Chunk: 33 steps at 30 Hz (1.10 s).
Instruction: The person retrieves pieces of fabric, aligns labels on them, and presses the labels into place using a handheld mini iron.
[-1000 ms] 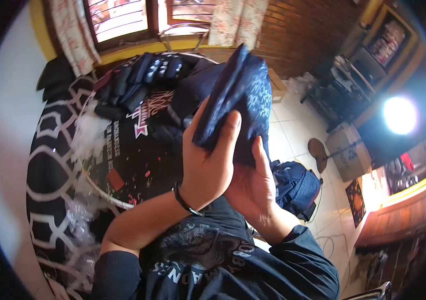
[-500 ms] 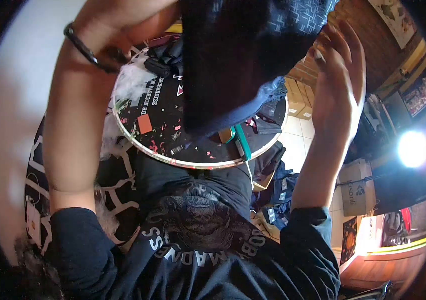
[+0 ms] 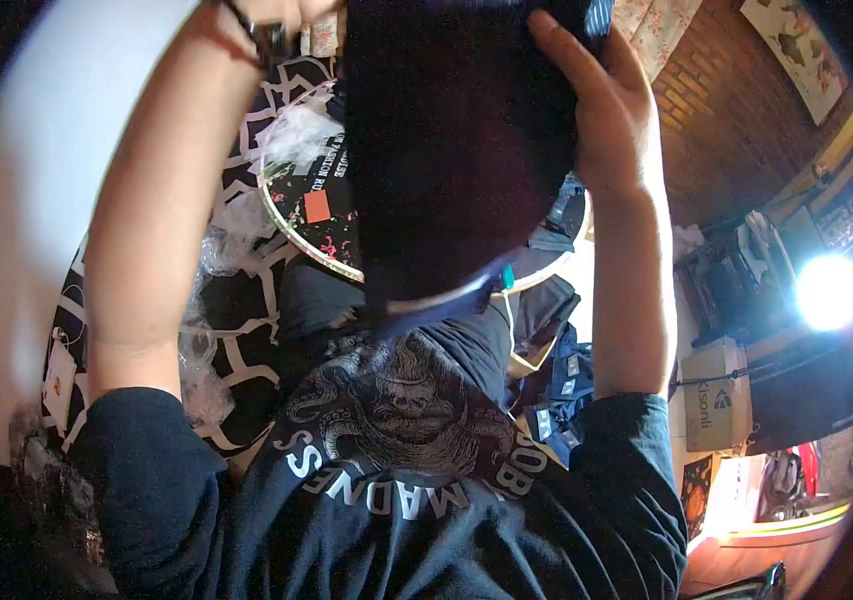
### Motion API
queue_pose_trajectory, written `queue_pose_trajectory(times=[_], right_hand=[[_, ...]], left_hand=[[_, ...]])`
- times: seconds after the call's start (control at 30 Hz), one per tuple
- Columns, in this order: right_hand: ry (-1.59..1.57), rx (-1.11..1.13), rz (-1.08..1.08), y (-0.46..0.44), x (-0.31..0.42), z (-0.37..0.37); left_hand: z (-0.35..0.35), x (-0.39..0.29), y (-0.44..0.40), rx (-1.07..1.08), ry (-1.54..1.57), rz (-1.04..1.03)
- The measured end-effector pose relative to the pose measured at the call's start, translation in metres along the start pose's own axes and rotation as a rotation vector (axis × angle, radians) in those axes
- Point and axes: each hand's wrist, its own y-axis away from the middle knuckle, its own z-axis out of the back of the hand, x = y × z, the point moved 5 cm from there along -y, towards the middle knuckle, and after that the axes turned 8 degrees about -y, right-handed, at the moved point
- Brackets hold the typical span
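A long piece of dark cloth (image 3: pixel 457 150) hangs in front of me, with a patterned blue patch at its upper right and a bluish lower edge. My right hand (image 3: pixel 612 125) is closed on its upper right side, the thumb lying across the front. At the top edge of the view is my left hand (image 3: pixel 292 10), close to the cloth's upper left side; its fingers are cut off or hidden. Behind the cloth stands a round black table (image 3: pixel 292 215) with a pale rim, a small orange square (image 3: pixel 317 206) and clear plastic film (image 3: pixel 302 140) on it.
Folded dark clothes (image 3: pixel 557 400) lie low on the right beside the table. Further right are a cardboard box (image 3: pixel 715 400) and a bright lamp (image 3: pixel 830 292). More crumpled plastic (image 3: pixel 209 370) lies on the black-and-white patterned fabric (image 3: pixel 247 400) at left.
The cloth has come closer and now hangs lower, covering more of the table. Both hands have moved up, the right one also inward; its spread fingers have closed on the cloth.
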Motion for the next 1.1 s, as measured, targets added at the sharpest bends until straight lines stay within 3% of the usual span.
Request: queue_pose_trajectory(times=[0.03, 0.1, 0.2, 0.27, 0.37, 0.53, 0.63, 0.67, 0.73, 0.77, 0.8, 0.83, 0.87, 0.9, 0.97, 1.07, 1.1], right_hand=[[0.046, 0.020, 0.045, -0.001, -0.009, 0.008], [0.054, 0.024, 0.081, -0.003, -0.020, 0.009], [-0.098, -0.011, -0.037, -0.006, -0.063, 0.013], [-0.190, -0.010, -0.130, -0.006, -0.093, 0.013], [-0.239, -0.048, -0.220, -0.008, -0.149, 0.015], [-0.240, -0.076, -0.359, -0.048, -0.260, 0.035], [-0.186, -0.049, -0.457, -0.080, -0.329, 0.054], [0.050, -0.053, -0.404, -0.086, -0.362, 0.074], [0.583, -0.034, -0.350, -0.085, -0.475, 0.144], [0.923, -0.001, -0.519, -0.060, -0.432, 0.138], [0.927, 0.071, -0.392, -0.043, -0.423, 0.142], [0.881, 0.100, -0.334, -0.027, -0.418, 0.141], [0.875, 0.121, -0.336, -0.011, -0.396, 0.132], [0.840, 0.189, -0.203, 0.006, -0.373, 0.123], [0.779, 0.242, -0.378, 0.046, -0.343, 0.108], [0.931, 0.265, -0.345, 0.108, -0.332, 0.103], [0.981, 0.216, -0.350, 0.125, -0.333, 0.103]], left_hand=[[0.002, 0.005, 0.006, -0.005, -0.007, -0.005], [0.000, 0.031, 0.027, 0.130, 0.364, 0.154], [0.019, 0.079, 0.074, -0.045, -0.057, 0.020], [0.018, 0.097, 0.087, -0.112, -0.222, 0.093], [0.038, 0.168, 0.092, -0.289, -0.214, 0.069], [0.070, 0.266, 0.076, -0.295, -0.261, 0.154], [0.108, 0.361, 0.060, -0.308, -0.145, 0.366], [0.123, 0.394, 0.063, -0.326, -0.115, 0.388], [0.169, 0.459, 0.108, -0.494, -0.448, 0.716], [0.185, 0.473, 0.131, -0.374, -0.548, 0.775], [0.196, 0.473, 0.153, -0.262, -0.772, 0.658], [0.187, 0.452, 0.170, -0.266, -0.873, 0.759], [0.198, 0.468, 0.194, -0.182, -0.970, 0.664], [0.189, 0.448, 0.205, -0.094, -1.248, 0.659], [0.192, 0.458, 0.240, 0.029, -1.429, 0.538], [0.181, 0.440, 0.246, -0.007, -1.420, 0.500], [0.185, 0.444, 0.247, -0.006, -1.364, 0.606]])
